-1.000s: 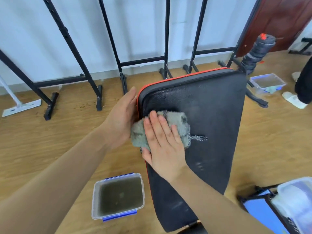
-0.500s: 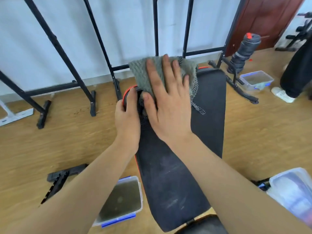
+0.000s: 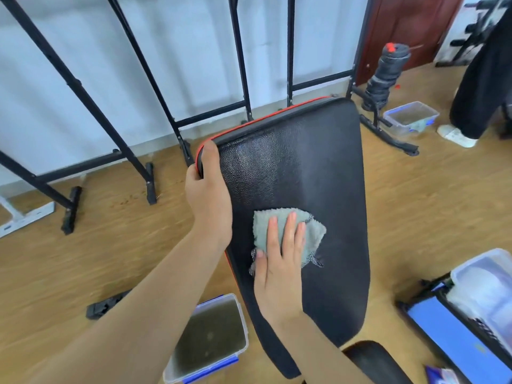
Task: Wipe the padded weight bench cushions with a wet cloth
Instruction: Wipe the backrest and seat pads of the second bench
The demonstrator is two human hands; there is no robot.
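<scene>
Head view: right hand point(image 3: 279, 261) presses flat fingers on the cloth point(image 3: 288, 231) against the cushion point(image 3: 318, 167); left hand point(image 3: 207, 195) grips its edge.

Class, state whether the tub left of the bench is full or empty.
Not empty: murky greyish water shows through the open top of the tub.
</scene>
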